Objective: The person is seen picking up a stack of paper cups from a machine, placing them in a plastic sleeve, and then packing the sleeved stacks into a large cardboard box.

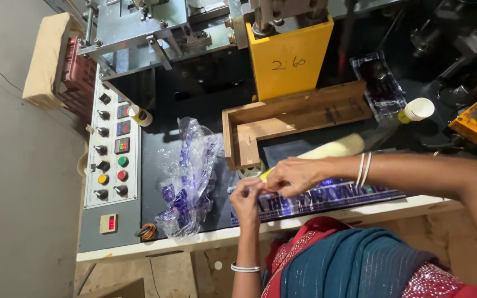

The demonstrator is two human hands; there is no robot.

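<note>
A: Teal and red clothing (354, 265) fills the bottom edge, closest to the lens. Then the bench (327, 216), pale front lip, dark top.

B: Machine behind it?

A: Yes, yellow block (289, 60), grey control panel (111, 160) with knobs and coloured buttons on the left. Wooden tray (293, 118) mid-bench. Crumpled clear blue-printed wrapper (186, 176) left of it.

B: What is being worked?

A: Long clear printed sleeve (327, 197) lying flat along the bench front, with a cream stack of paper cups (332, 148) angled above it. Stack end meets the hands.

B: Hands?

A: Left hand (247, 198) pinched shut on the sleeve's left end. Right hand (296, 175), fingers curled closed around the near end of the cup stack, touching the left. Whether the stack is inside the sleeve mouth, cannot tell.

B: Doing it well?

A: Judgement: keep the sleeve mouth pinched wide and flat on the bench, hold the stack straight so no cup cocks, avoid tearing the thin film.

B: Small stuff?

A: Short cup stack (417, 109) far right, another (139, 115) by the panel, rubber bands (147, 232) near the front corner.
</note>
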